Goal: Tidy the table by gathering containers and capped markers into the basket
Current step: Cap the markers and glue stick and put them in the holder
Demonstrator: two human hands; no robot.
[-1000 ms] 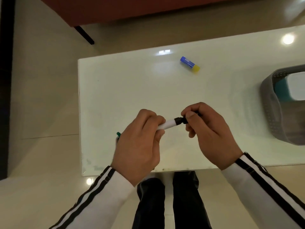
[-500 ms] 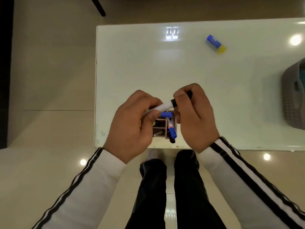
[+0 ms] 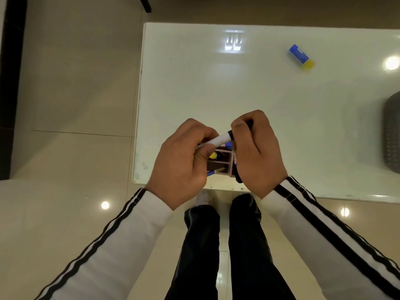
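Note:
Both hands hold one white marker [image 3: 220,140] above the table's near edge. My left hand [image 3: 184,161] grips its white barrel. My right hand [image 3: 257,152] is closed over its black cap end [image 3: 230,134]. Under the hands stands a brown pen holder [image 3: 225,165] with compartments, holding blue and yellow-tipped markers, partly hidden. A blue glue stick with a yellow cap [image 3: 301,57] lies far right on the table. The grey basket [image 3: 392,137] shows only its left rim at the right edge.
The white glossy table [image 3: 216,87] has its left edge at mid-frame, with tiled floor beyond it. My legs stand just in front of the near edge. A dark furniture leg [image 3: 145,4] shows at the top.
The view has shifted down and left, so the basket slid toward the right edge and the pen holder came into sight. The hands stayed closed on the marker and cap.

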